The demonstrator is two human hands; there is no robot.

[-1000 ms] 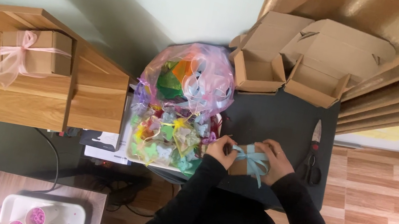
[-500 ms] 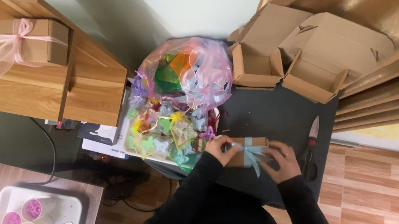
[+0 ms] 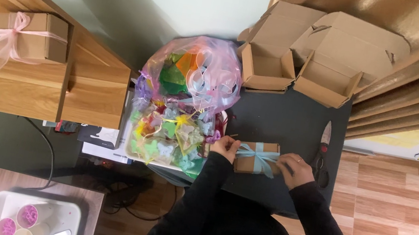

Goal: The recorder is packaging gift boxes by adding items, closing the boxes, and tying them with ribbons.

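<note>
Tying off the light-blue ribbon bow (image 3: 259, 156) was the step you had in hand: the small brown cardboard box (image 3: 254, 164) lay on the dark table (image 3: 300, 122), lower centre of the frame, with your left hand (image 3: 225, 148) steadying its left end and your right hand (image 3: 295, 170) at its right end. Your fingers looked curled against the box and ribbon; whether they pinched a ribbon tail was too small to tell. The next move seemed to call for drawing both loops even and snug. Compared with half a second earlier, the box sat squarer between your hands and the bow looked flatter. Scissors (image 3: 323, 153) lay just right of your right hand, and the bag of coloured ribbons (image 3: 192, 83) sat at upper left of the box.
</note>
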